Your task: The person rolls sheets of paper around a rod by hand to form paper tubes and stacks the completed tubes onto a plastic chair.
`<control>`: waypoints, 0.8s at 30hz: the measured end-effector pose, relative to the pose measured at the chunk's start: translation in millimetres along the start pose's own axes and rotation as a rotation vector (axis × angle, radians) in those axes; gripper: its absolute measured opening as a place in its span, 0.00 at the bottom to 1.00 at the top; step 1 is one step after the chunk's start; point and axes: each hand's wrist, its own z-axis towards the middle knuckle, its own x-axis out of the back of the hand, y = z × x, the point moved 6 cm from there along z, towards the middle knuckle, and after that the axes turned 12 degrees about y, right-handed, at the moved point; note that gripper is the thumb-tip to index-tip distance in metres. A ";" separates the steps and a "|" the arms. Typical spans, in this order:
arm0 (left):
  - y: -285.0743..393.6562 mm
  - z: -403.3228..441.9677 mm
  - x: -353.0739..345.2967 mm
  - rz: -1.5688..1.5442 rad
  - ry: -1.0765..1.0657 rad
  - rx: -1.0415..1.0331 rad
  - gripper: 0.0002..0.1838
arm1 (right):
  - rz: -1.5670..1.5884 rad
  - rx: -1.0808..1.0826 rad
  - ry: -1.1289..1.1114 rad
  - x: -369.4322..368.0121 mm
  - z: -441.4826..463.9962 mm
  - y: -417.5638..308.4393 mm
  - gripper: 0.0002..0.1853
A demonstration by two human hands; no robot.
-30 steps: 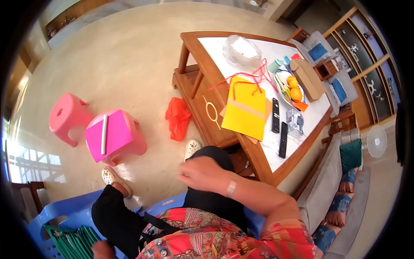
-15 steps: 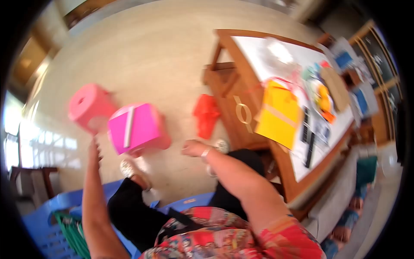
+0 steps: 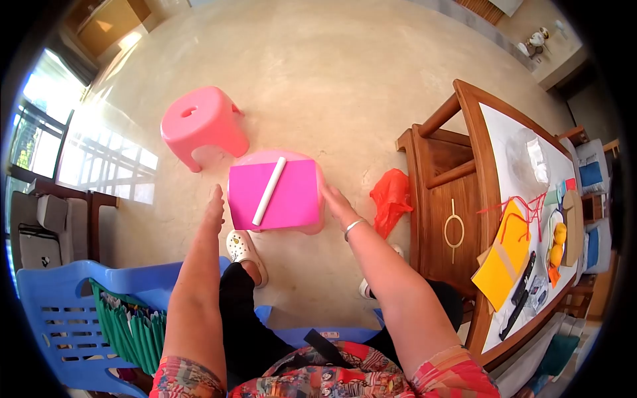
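Observation:
A bright magenta sheet (image 3: 295, 192) lies on a pink plastic stool (image 3: 314, 229) in front of my knees. A smooth white rod (image 3: 269, 191) rests slantwise across the sheet; I cannot tell exactly what kind it is. My left hand (image 3: 213, 209) is held edge-on just left of the sheet, fingers stretched out, holding nothing. On the other side, my right hand (image 3: 338, 204), with a silver bangle (image 3: 354, 229) at the wrist, has its fingers extended close to the stool's right edge. Whether it touches the stool is unclear.
A second pink stool (image 3: 203, 123) stands beyond, to the left. A red plastic bag (image 3: 390, 199) lies on the floor by the wooden table (image 3: 479, 156), which bears yellow sheets (image 3: 502, 272) and black tools. A blue plastic chair (image 3: 53, 292) with green cloth is at lower left.
My view has turned, so stools and table appear shifted right. My right hand has come up beside the stool with the magenta sheet. My left hand is now nearer the sheet's left edge.

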 end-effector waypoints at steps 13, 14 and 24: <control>4.3 -37.1 -47.5 0.068 -0.272 0.060 0.46 | -0.077 -0.012 0.217 27.9 5.8 36.6 0.50; 1.0 -46.5 -53.3 0.090 -0.304 0.080 0.46 | -0.002 -0.018 0.215 35.3 -8.9 35.7 0.48; -14.5 -150.3 -109.5 0.406 -0.450 -0.037 0.55 | 0.162 -0.060 0.328 116.3 -101.3 87.9 0.46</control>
